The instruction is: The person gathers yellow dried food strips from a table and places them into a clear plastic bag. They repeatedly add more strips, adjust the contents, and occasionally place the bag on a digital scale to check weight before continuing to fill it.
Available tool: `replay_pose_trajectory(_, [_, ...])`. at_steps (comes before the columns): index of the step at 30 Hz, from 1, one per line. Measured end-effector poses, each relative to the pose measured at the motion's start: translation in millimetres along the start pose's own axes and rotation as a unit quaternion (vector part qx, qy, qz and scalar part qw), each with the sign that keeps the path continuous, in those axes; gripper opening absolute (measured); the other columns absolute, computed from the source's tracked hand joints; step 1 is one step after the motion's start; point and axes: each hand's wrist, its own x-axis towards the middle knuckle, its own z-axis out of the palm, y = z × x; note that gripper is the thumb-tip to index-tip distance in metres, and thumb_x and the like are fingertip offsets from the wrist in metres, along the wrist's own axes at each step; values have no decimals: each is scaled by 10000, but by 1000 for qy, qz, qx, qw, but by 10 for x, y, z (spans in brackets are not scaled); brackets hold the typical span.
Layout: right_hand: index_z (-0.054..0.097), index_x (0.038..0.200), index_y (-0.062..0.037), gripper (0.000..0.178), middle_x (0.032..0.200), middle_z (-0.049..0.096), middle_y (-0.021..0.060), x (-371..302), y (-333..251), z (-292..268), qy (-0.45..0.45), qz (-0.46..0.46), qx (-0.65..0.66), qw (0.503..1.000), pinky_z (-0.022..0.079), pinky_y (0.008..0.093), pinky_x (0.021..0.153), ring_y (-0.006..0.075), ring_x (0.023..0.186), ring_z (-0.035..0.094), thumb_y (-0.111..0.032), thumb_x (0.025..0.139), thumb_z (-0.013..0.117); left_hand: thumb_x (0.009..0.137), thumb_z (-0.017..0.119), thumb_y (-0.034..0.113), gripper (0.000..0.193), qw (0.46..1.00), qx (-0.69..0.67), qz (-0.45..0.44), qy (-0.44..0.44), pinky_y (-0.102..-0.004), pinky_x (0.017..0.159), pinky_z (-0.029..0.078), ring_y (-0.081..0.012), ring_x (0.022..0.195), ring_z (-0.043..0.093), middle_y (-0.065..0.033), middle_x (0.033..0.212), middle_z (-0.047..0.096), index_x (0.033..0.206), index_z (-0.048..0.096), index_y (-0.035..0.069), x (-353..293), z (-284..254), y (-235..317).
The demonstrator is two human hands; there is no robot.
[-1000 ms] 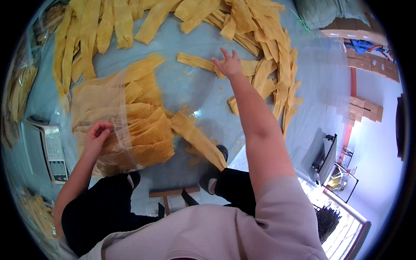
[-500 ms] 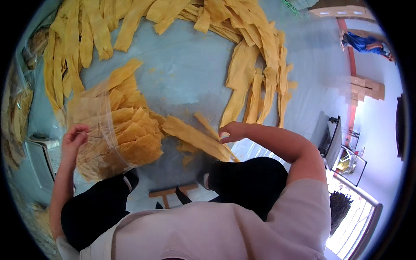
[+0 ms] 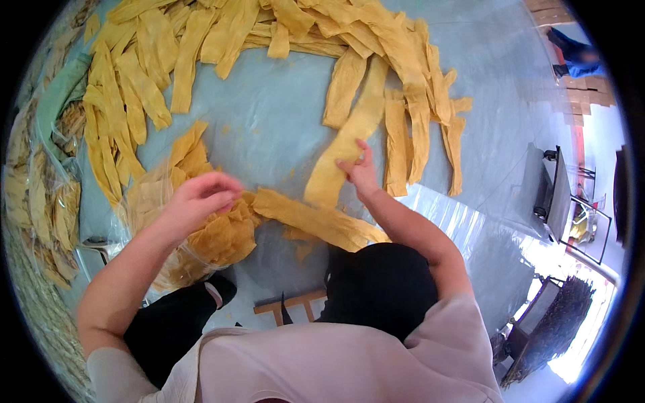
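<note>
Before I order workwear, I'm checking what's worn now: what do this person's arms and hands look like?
The left hand and right hand are bare, with no glove or watch showing. The left sleeve and right sleeve are short, loose and pale beige, matching the shirt.

Yellow strip (image 3: 351, 131) pinched at its edge by right hand (image 3: 363, 173). Left hand (image 3: 207, 193) held, fingers curled, over clear bag (image 3: 149, 195) stuffed with yellow sheets (image 3: 228, 235); contact can't be told. Second strip (image 3: 314, 220) laid between bag and right knee (image 3: 386, 285). More strips (image 3: 225, 33) spread in an arc on grey floor (image 3: 259, 101).
</note>
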Motion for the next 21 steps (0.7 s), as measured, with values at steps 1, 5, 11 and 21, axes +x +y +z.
replay_pose_trajectory(1, [369, 1288, -173, 597, 923, 616, 47, -217, -233, 133, -43, 8, 78, 996, 494, 284, 706, 152, 843, 600, -121, 796, 703, 894, 576, 192, 246, 999, -12, -30, 24, -285, 845, 460, -125, 964, 561, -26, 1023, 600, 1099, 587, 57, 194, 143, -1])
replay_pose_trajectory(5, [431, 1249, -153, 478, 905, 585, 32, -649, -415, 294, -291, 34, 144, 945, 456, 239, 686, 126, 810, 576, -75, 833, 654, 913, 568, 273, 440, 962, -223, -140, 71, -360, 916, 459, -190, 1061, 553, -70, 1147, 581, 1285, 468, 60, 1043, 579, -145])
replay_pose_trajectory(11, [509, 1119, -140, 274, 943, 635, 70, -925, -728, 200, -565, 161, 64, 807, 485, 267, 678, 142, 802, 606, -214, 880, 622, 909, 533, 129, 465, 964, -246, -60, -82, -346, 866, 493, -199, 1037, 580, -109, 1188, 567, 1353, 405, 77, 1605, 881, -444])
replay_pose_trajectory(21, [624, 968, -51, 247, 917, 654, 55, -305, -738, -294, -195, 71, 364, 908, 490, 301, 776, 155, 825, 617, -283, 885, 620, 879, 516, 54, 448, 984, -55, -80, -151, -318, 811, 507, -160, 934, 624, -107, 1066, 636, 1320, 441, 76, 1004, 1159, -512])
